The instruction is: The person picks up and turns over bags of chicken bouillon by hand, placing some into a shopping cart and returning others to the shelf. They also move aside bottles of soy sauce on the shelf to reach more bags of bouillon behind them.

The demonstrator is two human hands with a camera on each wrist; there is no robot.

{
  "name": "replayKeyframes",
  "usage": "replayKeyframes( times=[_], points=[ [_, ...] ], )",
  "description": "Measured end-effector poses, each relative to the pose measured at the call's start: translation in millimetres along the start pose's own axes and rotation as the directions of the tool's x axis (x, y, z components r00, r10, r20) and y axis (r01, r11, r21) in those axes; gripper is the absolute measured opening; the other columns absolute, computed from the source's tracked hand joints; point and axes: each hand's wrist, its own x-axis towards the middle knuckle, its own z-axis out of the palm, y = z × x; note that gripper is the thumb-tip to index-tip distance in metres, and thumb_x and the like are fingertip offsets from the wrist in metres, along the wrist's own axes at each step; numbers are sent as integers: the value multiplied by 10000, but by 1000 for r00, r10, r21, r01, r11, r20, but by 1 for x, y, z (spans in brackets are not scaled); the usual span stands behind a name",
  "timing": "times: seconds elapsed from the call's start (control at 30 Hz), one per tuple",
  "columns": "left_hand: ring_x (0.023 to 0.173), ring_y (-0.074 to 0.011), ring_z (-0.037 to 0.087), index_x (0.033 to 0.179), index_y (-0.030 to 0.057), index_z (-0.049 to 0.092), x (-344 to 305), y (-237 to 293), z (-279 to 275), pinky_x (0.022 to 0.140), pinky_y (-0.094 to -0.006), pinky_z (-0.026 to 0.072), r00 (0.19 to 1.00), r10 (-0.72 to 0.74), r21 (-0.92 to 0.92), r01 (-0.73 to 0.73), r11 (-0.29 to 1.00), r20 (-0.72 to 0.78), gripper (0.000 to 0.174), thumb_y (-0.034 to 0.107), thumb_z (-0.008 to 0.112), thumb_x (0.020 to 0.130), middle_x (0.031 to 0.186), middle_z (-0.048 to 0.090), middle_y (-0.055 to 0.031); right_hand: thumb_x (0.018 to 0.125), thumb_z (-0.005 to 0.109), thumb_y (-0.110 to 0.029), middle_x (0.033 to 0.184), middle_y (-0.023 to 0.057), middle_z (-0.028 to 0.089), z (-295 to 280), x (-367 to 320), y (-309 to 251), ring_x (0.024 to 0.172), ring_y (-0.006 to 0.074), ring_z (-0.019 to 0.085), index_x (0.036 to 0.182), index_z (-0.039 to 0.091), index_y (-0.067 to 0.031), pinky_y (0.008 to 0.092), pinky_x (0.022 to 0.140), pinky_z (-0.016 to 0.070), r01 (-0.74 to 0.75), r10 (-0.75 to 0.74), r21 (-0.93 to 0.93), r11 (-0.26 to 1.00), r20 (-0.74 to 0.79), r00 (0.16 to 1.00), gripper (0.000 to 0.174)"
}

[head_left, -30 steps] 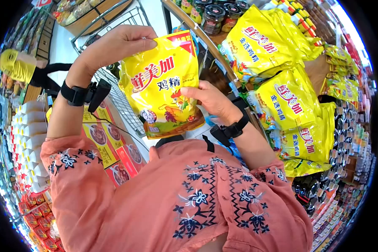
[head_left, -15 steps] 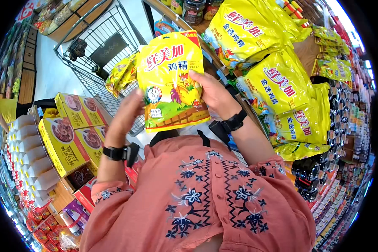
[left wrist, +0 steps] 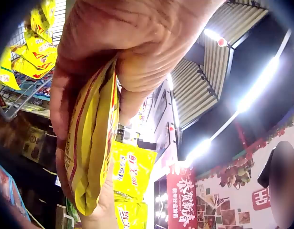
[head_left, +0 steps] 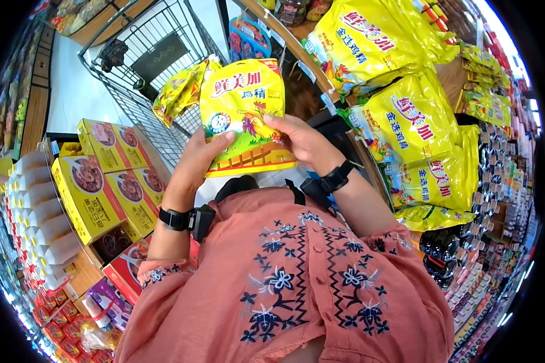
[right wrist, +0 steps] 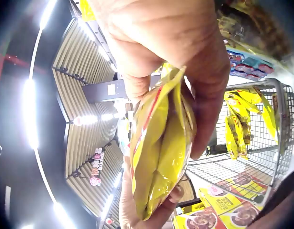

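In the head view a yellow bag of chicken bouillon [head_left: 242,97] is held in front of the body, its printed face turned up. My left hand [head_left: 198,158] grips its lower left edge, thumb across the front. On the opposite edge my right hand [head_left: 309,144] holds it, the thumb over the rooster picture. Seen from the left wrist, the bag's folded side [left wrist: 90,143] sits between thumb and fingers. The right wrist view shows the other folded side [right wrist: 159,152] pinched the same way. The fingers behind the bag are hidden in the head view.
Beyond the bag stands a wire shopping cart [head_left: 160,54] with similar yellow bags [head_left: 178,94] in it. Larger yellow bags [head_left: 415,121] are piled on the shelf at right. Yellow food boxes [head_left: 91,193] are stacked at left. A blue-edged tray pack [head_left: 248,39] is near the shelf edge.
My left hand has left the bag's top corner, come down and taken hold of its left edge. The bag has tilted back a little; the right hand stays on its right edge.
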Motion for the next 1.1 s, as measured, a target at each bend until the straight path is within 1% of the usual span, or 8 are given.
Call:
replayKeyframes(
  times=[0.37, 0.53, 0.7, 0.77, 0.8, 0.83, 1.0, 1.1],
  points=[
    [1067, -168, 640, 1372, -59, 470, 9, 19, 7, 921, -291, 513, 1000, -10, 71, 8, 997, 18, 603, 328, 686, 963, 1241, 630, -130, 919, 728, -203, 1275, 105, 649, -2, -2, -11, 1132, 193, 651, 1366, 523, -12, 347, 967, 544, 47, -48, -130, 990, -3, 999, 528],
    [1085, -151, 605, 1362, -48, 487, 27, 13, 1, 953, -284, 478, 999, 35, 166, -36, 986, 4, 599, 410, 615, 998, 1237, 617, -115, 947, 682, -212, 1277, 92, 635, 22, -11, -33, 1138, 160, 636, 1385, 487, -5, 322, 940, 543, 160, -214, -440, 883, -75, 974, 522],
    [1103, -169, 627, 1354, -13, 509, 50, 9, 14, 955, -299, 511, 990, 131, -101, -126, 987, 45, 606, 510, 395, 1069, 1272, 619, -116, 958, 690, -235, 1219, 111, 642, 69, -24, -56, 1074, 163, 654, 1381, 453, 4, 295, 870, 559, 213, -299, -593, 777, -51, 953, 541],
    [1112, -202, 644, 1382, 12, 495, 58, 10, 11, 961, -332, 534, 985, 88, -290, -40, 956, 151, 640, 544, 321, 1072, 1279, 620, -143, 964, 688, -249, 1214, 128, 635, 90, -30, -54, 1077, 171, 650, 1411, 429, 11, 301, 877, 557, 324, -341, -538, 778, 73, 937, 578],
    [1169, -250, 630, 1398, 14, 473, 65, 2, 2, 966, -374, 544, 983, 32, -328, 29, 944, 180, 639, 534, 280, 1079, 1332, 592, -165, 986, 659, -302, 1343, 140, 559, 91, -30, -50, 1201, 183, 579, 1527, 315, 0, 328, 951, 518, 408, -383, -626, 665, 183, 905, 709],
    [1139, -249, 622, 1408, 13, 461, 69, -1, -2, 944, -371, 538, 971, 26, -418, 78, 905, 237, 638, 532, 293, 1076, 1301, 587, -161, 983, 662, -302, 1373, 144, 545, 109, -42, -60, 1289, 225, 535, 1537, 330, -16, 350, 985, 496, 318, -279, -718, 619, 178, 944, 707],
    [988, -243, 582, 1458, 4, 400, 75, 16, 3, 834, -359, 508, 814, 144, -708, 385, 593, 563, 652, 520, 357, 1063, 1145, 560, -141, 961, 678, -290, 1437, 196, 533, 118, -25, -39, 1325, 305, 529, 1405, 526, -5, 384, 1035, 465, 593, -256, -792, 145, 549, 796, 548],
    [897, -239, 558, 1488, -1, 363, 80, 24, 4, 769, -351, 490, 736, 198, -708, 484, 514, 647, 674, 514, 395, 1055, 1051, 545, -129, 963, 671, -269, 1446, 211, 527, 122, -19, -39, 1340, 312, 517, 1374, 553, -2, 392, 1061, 446, 616, -266, -773, 147, 569, 778, 504]
  ],
)
